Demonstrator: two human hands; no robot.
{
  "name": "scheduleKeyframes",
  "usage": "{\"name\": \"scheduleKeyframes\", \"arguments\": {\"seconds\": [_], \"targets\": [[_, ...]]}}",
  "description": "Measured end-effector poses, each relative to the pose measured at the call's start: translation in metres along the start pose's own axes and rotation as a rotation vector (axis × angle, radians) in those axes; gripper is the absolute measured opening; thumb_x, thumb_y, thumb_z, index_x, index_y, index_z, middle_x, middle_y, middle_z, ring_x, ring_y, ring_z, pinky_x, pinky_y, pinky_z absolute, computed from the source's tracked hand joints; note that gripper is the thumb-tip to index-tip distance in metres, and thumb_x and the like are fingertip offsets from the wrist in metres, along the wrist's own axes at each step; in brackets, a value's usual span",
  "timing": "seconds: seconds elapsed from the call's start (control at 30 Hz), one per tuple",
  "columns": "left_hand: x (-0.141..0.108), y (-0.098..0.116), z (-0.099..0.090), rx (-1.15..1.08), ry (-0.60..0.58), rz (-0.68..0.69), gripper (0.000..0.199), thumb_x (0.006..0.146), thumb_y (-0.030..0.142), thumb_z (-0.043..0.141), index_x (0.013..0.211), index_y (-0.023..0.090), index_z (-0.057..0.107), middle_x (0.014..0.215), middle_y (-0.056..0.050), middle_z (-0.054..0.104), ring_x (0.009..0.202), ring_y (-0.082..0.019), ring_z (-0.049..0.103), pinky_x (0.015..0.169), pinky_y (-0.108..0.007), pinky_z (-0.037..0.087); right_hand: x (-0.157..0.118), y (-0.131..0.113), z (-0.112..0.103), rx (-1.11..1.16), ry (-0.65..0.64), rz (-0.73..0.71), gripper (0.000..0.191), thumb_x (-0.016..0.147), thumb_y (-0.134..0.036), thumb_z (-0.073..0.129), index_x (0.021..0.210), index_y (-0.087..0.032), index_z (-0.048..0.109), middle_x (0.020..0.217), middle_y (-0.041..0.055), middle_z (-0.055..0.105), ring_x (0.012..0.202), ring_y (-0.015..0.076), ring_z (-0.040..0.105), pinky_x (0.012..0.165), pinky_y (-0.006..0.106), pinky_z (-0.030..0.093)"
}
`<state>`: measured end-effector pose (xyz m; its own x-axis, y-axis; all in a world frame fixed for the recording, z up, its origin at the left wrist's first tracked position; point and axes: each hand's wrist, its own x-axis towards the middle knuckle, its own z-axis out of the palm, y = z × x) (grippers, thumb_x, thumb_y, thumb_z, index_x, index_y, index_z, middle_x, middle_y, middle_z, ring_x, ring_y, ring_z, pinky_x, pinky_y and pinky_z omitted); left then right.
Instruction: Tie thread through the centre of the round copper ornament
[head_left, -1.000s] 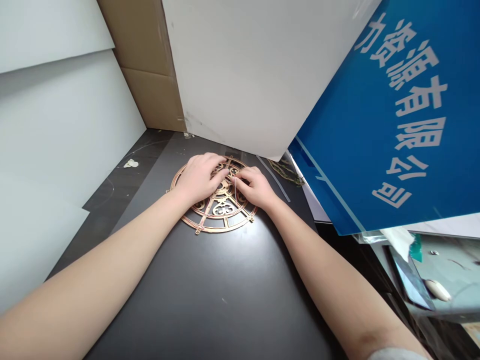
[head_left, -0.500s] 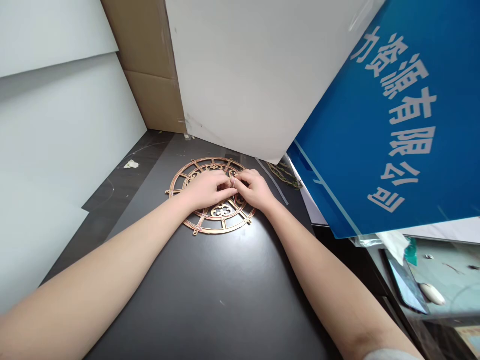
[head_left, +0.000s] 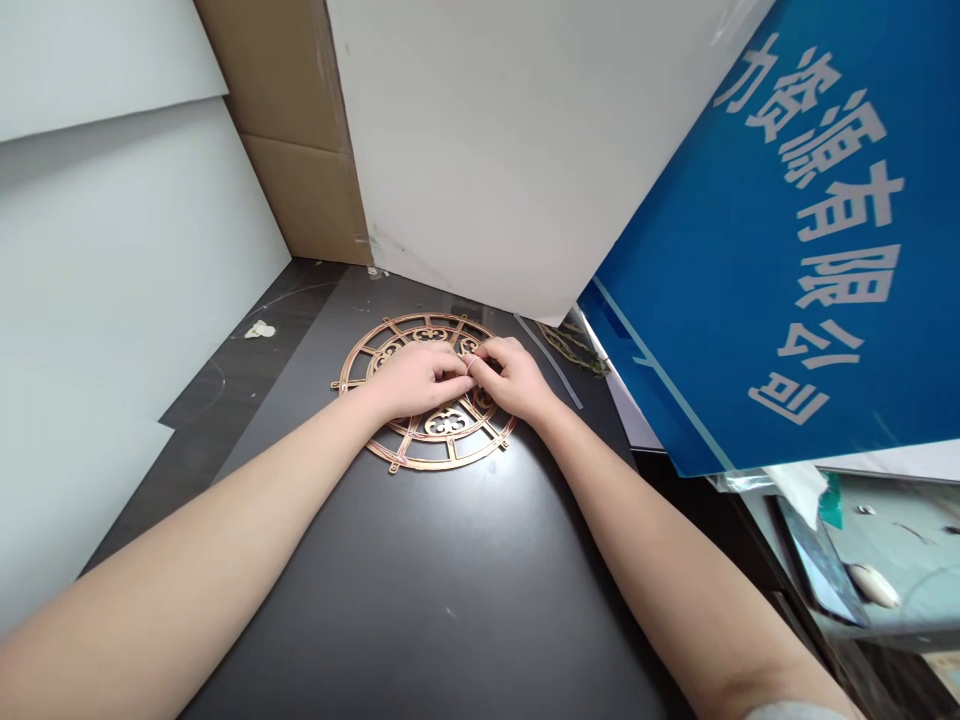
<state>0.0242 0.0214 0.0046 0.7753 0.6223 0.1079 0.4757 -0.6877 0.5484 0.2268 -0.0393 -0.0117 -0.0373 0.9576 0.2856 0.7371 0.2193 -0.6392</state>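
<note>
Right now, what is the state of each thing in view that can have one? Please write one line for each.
left hand: over the disc, fingers bent
right hand: over the disc, fingers curled; its grip is too small to tell
disc: flat, partly covered by the hands
strip: lying, slightly curved
blue board: tilted
cardboard: standing
phone: lying; cannot tell if on

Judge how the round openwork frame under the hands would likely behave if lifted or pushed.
The round frame is probably light for its width, being largely gaps between narrow bars. It may hold its shape, as its visible outline looks undistorted. Pushed, it would likely slide rather than roll, lying flat on the smooth, shiny table.
</note>
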Motion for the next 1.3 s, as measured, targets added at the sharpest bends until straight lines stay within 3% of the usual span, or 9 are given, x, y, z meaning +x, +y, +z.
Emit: {"name": "scheduleKeyframes", "arguments": {"seconds": [0.17,0.37,0.6,0.77,1.1,1.3], "targets": [[0.0,0.0014,-0.001,-0.012,0.013,-0.041,0.041,0.093,0.052,0.056,0.086,0.015,0.073,0.094,-0.001,0.063,0.089,-0.003,0.05,0.085,-0.019,0.033,-0.0009,0.0002,-0.0004,0.005,0.0,-0.011,0.036,0.099,-0.052,0.054,0.097,-0.02,0.069,0.103,0.0024,0.069,0.103,0.0135,0.052,0.097,0.031,0.039],[0.0013,0.0002,-0.0013,-0.069,0.026,-0.065,0.042,0.092,0.052,0.057,0.088,0.015,0.075,0.096,-0.002,0.064,0.089,-0.004,0.053,0.083,-0.018,0.035,0.0003,0.0026,0.0014,0.005,0.01,-0.022,0.034,0.1,-0.049,0.053,0.107,-0.021,0.071,0.116,0.0035,0.071,0.109,0.0154,0.056,0.101,0.032,0.04],[0.0017,0.0003,-0.0009,-0.099,0.04,-0.069,0.046,0.094,0.056,0.054,0.1,0.016,0.075,0.101,-0.003,0.065,0.092,-0.004,0.054,0.084,-0.017,0.037,0.0007,0.0009,0.0001,0.02,0.009,-0.024,0.04,0.102,-0.052,0.05,0.104,-0.021,0.073,0.11,0.0043,0.071,0.104,0.0139,0.056,0.1,0.031,0.04],[0.0021,0.0005,-0.0013,-0.111,0.008,-0.071,0.058,0.092,0.07,0.055,0.091,0.015,0.073,0.096,-0.003,0.063,0.09,-0.004,0.053,0.082,-0.018,0.036,0.0001,-0.0015,-0.002,0.04,-0.003,-0.06,0.04,0.102,-0.053,0.05,0.101,-0.023,0.076,0.108,0.0016,0.072,0.104,0.0119,0.058,0.102,0.031,0.039],[0.0003,-0.0009,-0.0034,-0.13,-0.027,-0.03,0.049,0.092,0.066,0.057,0.096,0.023,0.081,0.113,-0.002,0.064,0.103,-0.005,0.058,0.092,-0.018,0.04,0.0,0.0035,0.0,0.056,-0.016,-0.074,0.047,0.101,-0.062,0.05,0.103,-0.025,0.078,0.109,0.0024,0.072,0.107,0.0124,0.058,0.105,0.033,0.039],[0.0019,-0.0017,-0.002,-0.068,-0.003,-0.028,0.054,0.096,0.061,0.05,0.086,0.013,0.073,0.103,-0.004,0.064,0.096,-0.005,0.055,0.089,-0.019,0.038,0.0007,0.003,0.0016,-0.007,-0.007,-0.077,0.049,0.104,-0.057,0.045,0.093,-0.02,0.076,0.096,0.0045,0.07,0.095,0.0113,0.056,0.1,0.033,0.039]]}}
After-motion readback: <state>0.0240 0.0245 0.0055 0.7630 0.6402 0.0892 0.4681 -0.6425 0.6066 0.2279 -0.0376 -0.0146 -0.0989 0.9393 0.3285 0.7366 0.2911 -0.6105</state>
